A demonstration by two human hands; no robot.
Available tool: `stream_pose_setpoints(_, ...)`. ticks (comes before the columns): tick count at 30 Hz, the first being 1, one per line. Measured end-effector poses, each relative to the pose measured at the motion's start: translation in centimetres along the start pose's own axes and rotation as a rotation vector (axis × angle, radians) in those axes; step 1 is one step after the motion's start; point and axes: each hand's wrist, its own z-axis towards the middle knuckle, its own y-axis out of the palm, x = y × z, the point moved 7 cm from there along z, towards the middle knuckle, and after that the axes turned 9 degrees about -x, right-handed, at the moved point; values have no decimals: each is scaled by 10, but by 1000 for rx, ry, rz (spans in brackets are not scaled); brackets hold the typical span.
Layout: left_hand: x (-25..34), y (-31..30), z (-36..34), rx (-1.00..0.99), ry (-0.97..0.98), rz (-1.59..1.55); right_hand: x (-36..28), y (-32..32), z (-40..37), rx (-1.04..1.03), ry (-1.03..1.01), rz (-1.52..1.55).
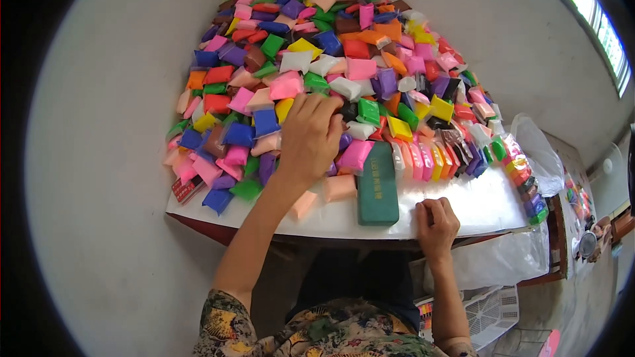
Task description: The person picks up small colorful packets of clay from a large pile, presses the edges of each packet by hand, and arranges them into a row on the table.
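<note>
Head view, and the left hand (pixel 309 133) dips into the heaped packets (pixel 360 69), its grip bent beside a black packet (pixel 348 112); fingertips hidden, can't tell if it's holding one! Right hand (pixel 437 223) curls closed near the tabletop's (pixel 479 215) front edge. Between them lies a green box (pixel 378 188), a packet row (pixel 416 160) just beside it.

wears a leafy-print top (pixel 331 330) in black, tan, green and yellow, with 2 short sleeves (pixel 226 320), and dark trousers (pixel 387 284).
</note>
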Motion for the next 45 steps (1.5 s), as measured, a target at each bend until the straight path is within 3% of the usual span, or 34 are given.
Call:
stream_pose_setpoints(8,-41,84,40,-210,98,438,0,0,-1,24,-5,-11)
stream_pose_setpoints(12,-52,99,56,-290,91,556,-1,0,-1,17,-5,-19)
stream_pose_setpoints(15,-49,86,63,-244,69,485,-1,0,-1,32,-10,-29)
stream_pose_setpoints(18,-20,50,56,-127,-173,-84,-1,0,-2,20,-18,-39)
stream_pose_setpoints(21,19,67,22,-452,-444,-1113,3,-3,-1,-6,52,112)
stream_pose_setpoints(24,87,71,-16,-555,-548,-1456,26,-16,-3,106,153,561)
stream_pose_setpoints(26,117,84,-39,-578,-576,-1480,24,-35,-3,98,302,976)
stream_pose_setpoints(28,134,105,-58,-667,-545,-1448,23,-48,-6,16,406,1044)
stream_pose_setpoints(30,154,121,-68,-680,-558,-1421,27,-57,-12,-142,426,843)
stream_pose_setpoints(31,159,127,-69,-676,-521,-1351,29,-63,-13,-49,449,830)
stream_pose_setpoints(35,165,145,-69,-637,-506,-1128,54,-69,-4,-35,529,725)
stream_pose_setpoints(38,168,142,-74,-464,-424,-937,93,-53,0,0,435,490)
stream_pose_setpoints(39,168,142,-77,-391,-372,-893,94,-52,1,-10,426,347)
stream_pose_setpoints(42,166,149,-79,-382,-194,-753,94,-49,0,-20,401,286)
stream_pose_setpoints(45,163,159,-70,-281,-258,-675,92,-52,0,-16,378,302)
